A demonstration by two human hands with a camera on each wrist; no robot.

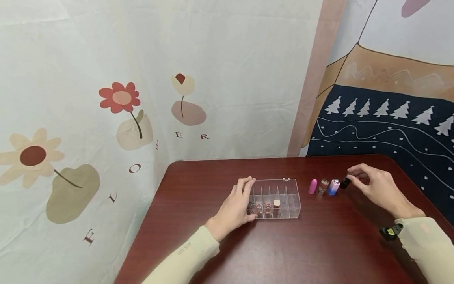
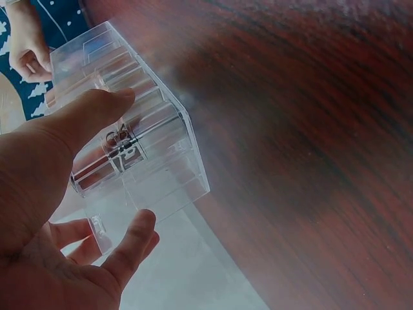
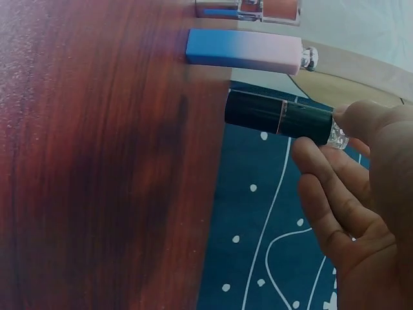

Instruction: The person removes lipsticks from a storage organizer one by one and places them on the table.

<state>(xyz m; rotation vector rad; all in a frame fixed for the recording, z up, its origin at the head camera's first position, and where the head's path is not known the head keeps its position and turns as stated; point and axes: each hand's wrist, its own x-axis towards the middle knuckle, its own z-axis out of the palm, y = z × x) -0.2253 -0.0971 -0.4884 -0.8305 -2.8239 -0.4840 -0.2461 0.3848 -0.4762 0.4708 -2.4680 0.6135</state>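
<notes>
A clear compartment box (image 1: 295, 213) stands on the table with its lid raised at the back. Its left end is gripped by my left hand (image 1: 231, 206), thumb on the front wall and fingers toward the back. Several lipsticks (image 1: 268, 209) stand in the front row, one topped with a cream cap (image 1: 276, 202). Off to the right, my right hand (image 1: 377, 188) pinches a black lipstick tube (image 3: 277, 117) by its clear faceted end. The tube is tilted; whether its base touches the table I cannot tell.
Left of the black tube stand a blue-to-pink lipstick (image 1: 333, 187), a clear-and-brown tube (image 1: 323, 187) and a bright pink bullet-shaped tube (image 1: 313, 186). The dark red wooden table (image 1: 283, 252) backs onto a printed curtain (image 1: 241, 79).
</notes>
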